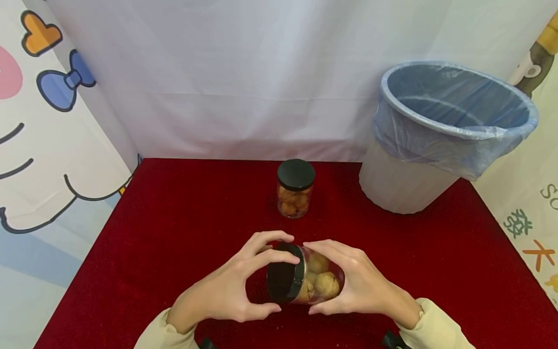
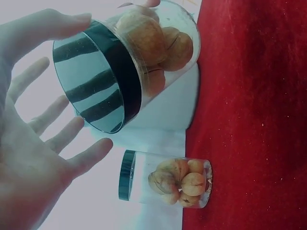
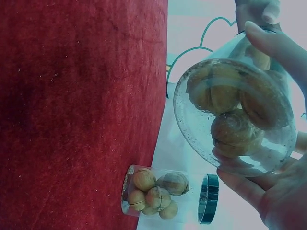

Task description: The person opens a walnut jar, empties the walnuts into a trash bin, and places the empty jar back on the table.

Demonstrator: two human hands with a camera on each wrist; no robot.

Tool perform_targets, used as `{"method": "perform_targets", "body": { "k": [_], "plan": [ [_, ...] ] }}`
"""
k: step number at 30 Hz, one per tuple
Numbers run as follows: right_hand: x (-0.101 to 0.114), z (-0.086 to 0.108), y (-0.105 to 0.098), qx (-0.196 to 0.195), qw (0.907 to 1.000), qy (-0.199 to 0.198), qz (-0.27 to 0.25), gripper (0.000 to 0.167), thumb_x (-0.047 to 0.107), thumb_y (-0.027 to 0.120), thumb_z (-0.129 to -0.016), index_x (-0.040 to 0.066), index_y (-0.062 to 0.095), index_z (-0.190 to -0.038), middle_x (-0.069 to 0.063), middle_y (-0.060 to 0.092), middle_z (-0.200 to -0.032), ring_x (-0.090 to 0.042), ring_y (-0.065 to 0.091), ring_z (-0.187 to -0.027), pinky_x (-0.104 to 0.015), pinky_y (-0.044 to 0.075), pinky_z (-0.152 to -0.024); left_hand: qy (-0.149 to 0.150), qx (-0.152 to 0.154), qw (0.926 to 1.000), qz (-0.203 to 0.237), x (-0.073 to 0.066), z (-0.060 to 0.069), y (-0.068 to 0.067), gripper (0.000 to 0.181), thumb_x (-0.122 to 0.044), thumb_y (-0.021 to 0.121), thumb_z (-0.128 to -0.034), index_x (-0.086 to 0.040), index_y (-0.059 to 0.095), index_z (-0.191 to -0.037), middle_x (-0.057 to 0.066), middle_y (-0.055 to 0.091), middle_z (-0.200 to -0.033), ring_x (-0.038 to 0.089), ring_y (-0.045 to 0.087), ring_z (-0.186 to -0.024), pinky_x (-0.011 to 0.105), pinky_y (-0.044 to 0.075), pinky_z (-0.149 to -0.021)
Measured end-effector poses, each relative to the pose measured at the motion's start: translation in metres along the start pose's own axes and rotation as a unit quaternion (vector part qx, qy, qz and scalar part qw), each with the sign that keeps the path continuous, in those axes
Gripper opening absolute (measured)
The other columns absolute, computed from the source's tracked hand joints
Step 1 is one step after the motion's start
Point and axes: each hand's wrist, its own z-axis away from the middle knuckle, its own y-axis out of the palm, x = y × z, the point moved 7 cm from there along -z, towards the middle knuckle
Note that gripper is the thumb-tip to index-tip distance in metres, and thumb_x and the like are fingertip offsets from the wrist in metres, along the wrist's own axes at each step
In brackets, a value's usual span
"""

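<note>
Held tilted near the front of the table is a clear jar (image 1: 320,278) with a black lid (image 1: 281,276) and several round brown nuts, which look like walnuts, inside. My right hand (image 1: 359,281) grips the jar's body, fingers on one side and thumb on the other. Around the lid, my left hand (image 1: 233,281) is spread, its fingers mostly straight in the left wrist view; one fingertip (image 2: 81,20) overlaps the lid's rim. Firm contact there is unclear. A second lidded jar (image 1: 295,194) of similar nuts stands upright behind the hands.
At the back right stands a white bin (image 1: 392,179) lined with a blue plastic bag (image 1: 429,140). Dark red cloth (image 1: 192,208) covers the table. A white curtain (image 1: 244,87) hangs behind it, with cartoon-printed sheets on the left and right.
</note>
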Motion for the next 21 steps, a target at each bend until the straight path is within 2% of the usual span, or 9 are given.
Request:
{"method": "perform_targets", "body": {
  "k": [8, 13, 21],
  "plan": [
    [-0.0006, 0.0003, 0.001, 0.004, 0.9999, 0.006, -0.012, 0.096, 0.041, 0.1, -0.062, 0.008, 0.057, -0.141, -0.006, 0.066, -0.134, -0.018, 0.068, -0.113, -0.036, 0.06, -0.091, 0.01, 0.002, 0.9999, 0.005, -0.0016, -0.0015, 0.0025, 0.073, -0.013, 0.088, -0.0777, -0.025, 0.053, -0.141, 0.005, 0.035, -0.159, 0.024, 0.038, -0.141, 0.046, 0.049, -0.108],
    [0.0, 0.0003, 0.0012, 0.003, 0.9999, 0.002, -0.017, 0.097, 0.037, 0.102, -0.06, 0.007, 0.057, -0.141, -0.006, 0.066, -0.133, -0.018, 0.068, -0.111, -0.035, 0.06, -0.09, 0.019, -0.003, 0.9998, 0.006, -0.0016, -0.002, 0.003, 0.072, -0.01, 0.087, -0.0777, -0.024, 0.053, -0.14, 0.006, 0.036, -0.157, 0.024, 0.04, -0.139, 0.045, 0.049, -0.107],
    [0.0008, 0.0005, 0.0002, -0.002, 0.9999, -0.001, -0.017, 0.097, 0.038, 0.101, -0.06, 0.007, 0.057, -0.141, -0.006, 0.067, -0.132, -0.017, 0.069, -0.11, -0.029, 0.058, -0.092, 0.018, -0.023, 0.9996, -0.001, 0.0003, -0.0033, 0.0023, 0.074, -0.019, 0.087, -0.0796, -0.024, 0.052, -0.144, 0.006, 0.04, -0.154, 0.024, 0.043, -0.137, 0.044, 0.05, -0.106]
  ]
}}
